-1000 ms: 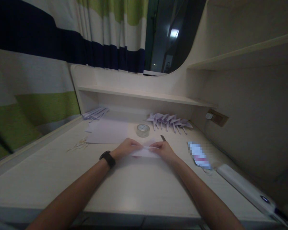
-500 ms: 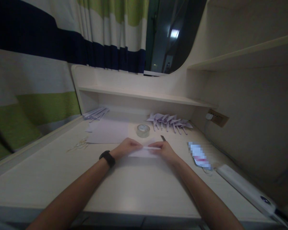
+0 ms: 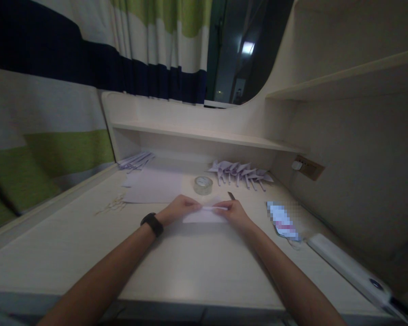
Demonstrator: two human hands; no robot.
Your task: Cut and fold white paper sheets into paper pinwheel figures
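Note:
Between both hands, low over the desk (image 3: 177,267), is a piece of white paper (image 3: 202,216) with a folded or rolled upper edge. My left hand (image 3: 180,208), with a dark watch (image 3: 153,223) on its wrist, pinches that edge from the left. From the right, my right hand (image 3: 234,213) pinches the same edge between thumb and fingers. Just beyond the hands stands a roll of clear tape (image 3: 203,185). The grey tip of a narrow tool (image 3: 230,195), perhaps a cutter blade, shows past my right hand; the rest of it is hidden.
Several paper pinwheels (image 3: 240,172) lie at the back right. Paper sheets (image 3: 153,185), a bundle of thin paper sticks (image 3: 136,161) and pale stringy bits (image 3: 112,203) are on the left. A phone (image 3: 282,222) and a long white device (image 3: 347,262) lie on the right.
My hands stay in nearly the same place on the paper. The right fingertips have shifted slightly along its edge, and the lower part of the paper looks a little flatter.

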